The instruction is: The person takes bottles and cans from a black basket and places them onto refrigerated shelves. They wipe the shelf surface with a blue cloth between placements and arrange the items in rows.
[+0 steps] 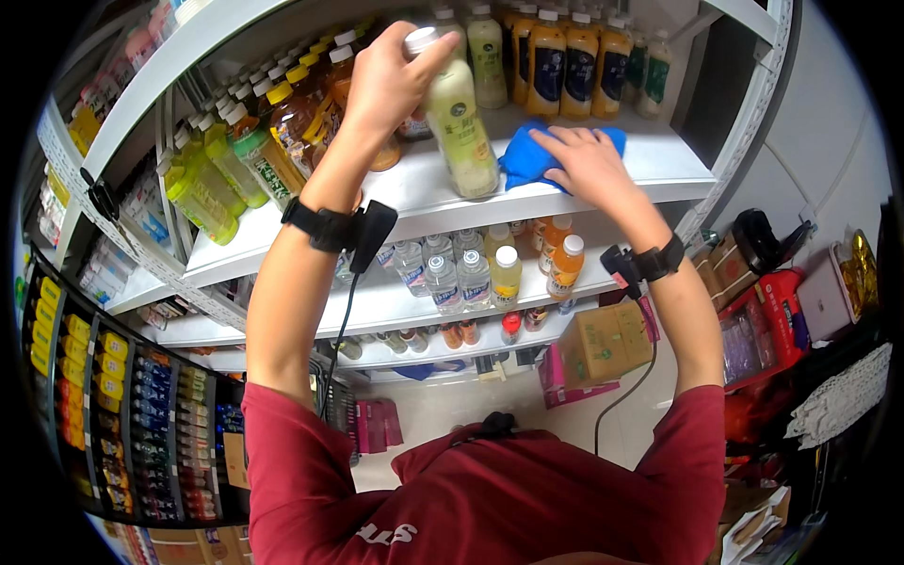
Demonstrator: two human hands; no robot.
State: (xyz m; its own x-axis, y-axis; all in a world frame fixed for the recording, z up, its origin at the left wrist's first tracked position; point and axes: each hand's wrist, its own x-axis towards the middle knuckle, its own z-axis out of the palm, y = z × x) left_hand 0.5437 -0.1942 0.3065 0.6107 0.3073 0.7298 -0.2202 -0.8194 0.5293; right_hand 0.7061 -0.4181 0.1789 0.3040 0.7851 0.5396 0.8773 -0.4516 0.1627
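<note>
My left hand (390, 78) grips a pale green plastic drink bottle (460, 131) near its white cap, the bottle tilted slightly at the front of the white metal shelf (660, 152). To its right, my right hand (580, 161) presses flat on a blue cloth (526, 155) lying on the same shelf board. Just behind the cloth stand orange-yellow drink bottles (546, 67) with dark labels, and one more pale green bottle (487, 60) is beside them. Left of my left forearm are several rows of tea bottles (289, 120) with yellow or white caps.
Lower shelves hold clear water bottles (443, 282) and an orange drink bottle (566, 265). A cardboard box (607, 342) sits on the floor at the right. Cables hang from both wrist straps. A perforated shelf post (752, 92) bounds the right side; a stocked snack rack (127, 395) stands left.
</note>
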